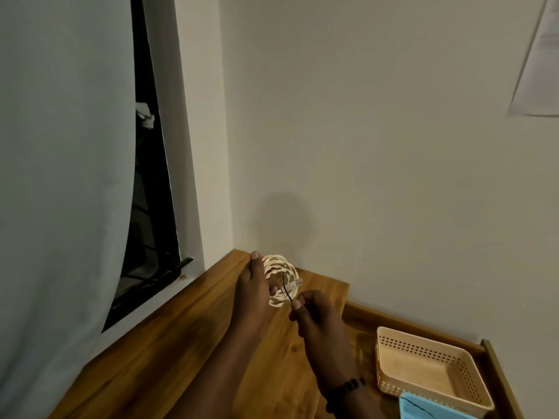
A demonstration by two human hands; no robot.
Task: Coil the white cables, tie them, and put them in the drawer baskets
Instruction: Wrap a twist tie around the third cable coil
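Left hand [252, 293] fingers wrapped round the white cable coil [279, 279], right hand [311, 316] fingers pinching a black tie [286, 290] just beside it; beige basket [393, 385] sits empty off right of them.

Two bare forearms and hands are seen in the lower middle of the frame, with no sleeves visible. A bracelet of dark beads [344, 391] is worn on the right wrist, near the bottom edge.
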